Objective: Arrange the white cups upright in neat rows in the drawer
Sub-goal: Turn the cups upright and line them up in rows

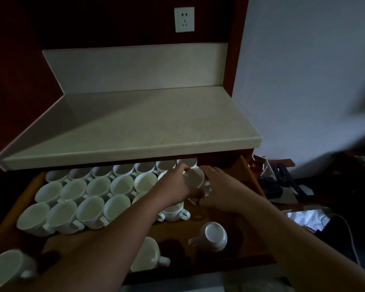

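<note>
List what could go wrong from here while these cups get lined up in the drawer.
1. The held cup looks tilted between the left hand and right hand, close to the packed rows; set down carelessly, it could chip a neighbour's rim.
2. The left forearm crosses right over a loose cup near the front; pulling back may knock it.
3. The overturned cup on the drawer floor could be overlooked.

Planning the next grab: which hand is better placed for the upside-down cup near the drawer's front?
Probably the right hand: the upside-down cup lies beside the right forearm; the left hand reaches from farther left. Both hands hold another cup.
</note>
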Demonstrator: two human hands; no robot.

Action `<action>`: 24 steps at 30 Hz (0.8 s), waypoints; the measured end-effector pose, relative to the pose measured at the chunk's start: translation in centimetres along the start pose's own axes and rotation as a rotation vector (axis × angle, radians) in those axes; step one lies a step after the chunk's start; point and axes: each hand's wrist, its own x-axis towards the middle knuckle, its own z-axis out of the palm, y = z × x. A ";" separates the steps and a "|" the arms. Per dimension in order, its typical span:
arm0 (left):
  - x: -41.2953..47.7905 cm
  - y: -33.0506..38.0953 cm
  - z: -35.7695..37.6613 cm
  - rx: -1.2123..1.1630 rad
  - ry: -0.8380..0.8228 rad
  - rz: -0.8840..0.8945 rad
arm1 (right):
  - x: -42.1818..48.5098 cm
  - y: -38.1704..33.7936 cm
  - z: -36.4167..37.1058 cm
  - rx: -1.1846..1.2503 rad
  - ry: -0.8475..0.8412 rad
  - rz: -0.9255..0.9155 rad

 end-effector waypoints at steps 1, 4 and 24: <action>0.1 0.0 0.3 0.019 -0.009 0.012 | 0.3 0.4 0.8 -0.028 0.035 0.013; -0.2 -0.6 0.5 -0.085 -0.092 0.002 | 0.8 1.8 2.6 -0.081 0.092 0.059; -2.0 -9.8 1.9 0.520 -0.032 0.230 | 2.6 4.5 8.4 0.033 -0.073 0.198</action>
